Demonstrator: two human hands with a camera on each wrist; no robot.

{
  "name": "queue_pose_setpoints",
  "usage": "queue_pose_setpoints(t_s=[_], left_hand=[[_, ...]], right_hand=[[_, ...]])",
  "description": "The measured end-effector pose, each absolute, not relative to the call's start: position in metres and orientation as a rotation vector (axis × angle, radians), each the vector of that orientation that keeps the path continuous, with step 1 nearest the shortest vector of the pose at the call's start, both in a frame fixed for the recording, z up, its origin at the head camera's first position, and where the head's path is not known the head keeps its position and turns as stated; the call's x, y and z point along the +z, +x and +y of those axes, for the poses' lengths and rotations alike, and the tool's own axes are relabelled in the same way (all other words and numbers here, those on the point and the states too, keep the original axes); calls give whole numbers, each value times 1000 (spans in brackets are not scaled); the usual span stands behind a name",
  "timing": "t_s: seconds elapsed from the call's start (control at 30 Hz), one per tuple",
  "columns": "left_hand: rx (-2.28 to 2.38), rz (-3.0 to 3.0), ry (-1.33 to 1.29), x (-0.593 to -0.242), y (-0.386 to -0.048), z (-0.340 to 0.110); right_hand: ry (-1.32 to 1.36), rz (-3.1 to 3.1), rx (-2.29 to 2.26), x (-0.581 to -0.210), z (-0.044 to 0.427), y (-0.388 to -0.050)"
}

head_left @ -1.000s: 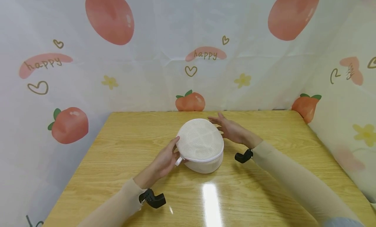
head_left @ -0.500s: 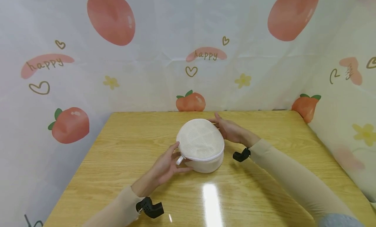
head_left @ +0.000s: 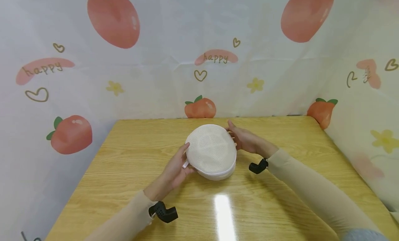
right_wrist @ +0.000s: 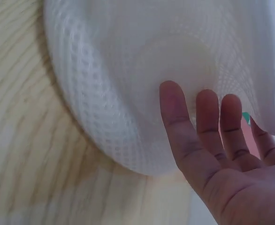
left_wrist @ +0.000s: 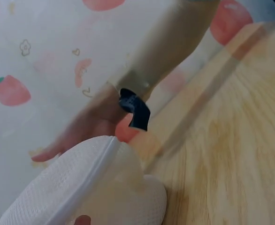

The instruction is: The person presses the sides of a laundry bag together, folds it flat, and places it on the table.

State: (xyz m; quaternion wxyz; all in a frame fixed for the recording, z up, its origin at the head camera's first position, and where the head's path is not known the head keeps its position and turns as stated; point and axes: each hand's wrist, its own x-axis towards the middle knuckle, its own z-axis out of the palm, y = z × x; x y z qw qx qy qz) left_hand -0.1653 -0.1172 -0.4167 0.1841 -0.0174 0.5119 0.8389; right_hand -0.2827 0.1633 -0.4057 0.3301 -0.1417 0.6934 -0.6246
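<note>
A round white mesh laundry bag [head_left: 212, 151] with a zipped rim rests on the table, its top tilted toward me. My left hand [head_left: 176, 170] grips its left side, thumb on the upper rim and fingers lower down by the white tab [head_left: 185, 164]. Only one fingertip [left_wrist: 83, 220] of that hand shows in the left wrist view. On the far right side, my right hand [head_left: 247, 140] touches the bag. Its relaxed fingers lie along the mesh wall in the right wrist view, where the bag [right_wrist: 95, 93] looks soft and dented.
The wooden table [head_left: 124, 147] extends on all sides of the bag. A white cloth backdrop [head_left: 156, 88] printed with peaches hangs behind and along both sides. Each wrist carries a black camera mount, such as the right one [head_left: 258, 166].
My left hand has risen slightly, its spread fingers drawing in at the bag's side and thumb at the rim. The bag's top has tipped further toward me. The right hand has barely moved.
</note>
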Motion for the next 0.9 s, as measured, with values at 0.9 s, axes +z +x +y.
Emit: queue_pose_setpoints(t_s=[0.9], left_hand=[[2178, 1646, -60, -426, -195, -109]], right_hand=[[-332, 1773, -1638, -425, 168, -275]])
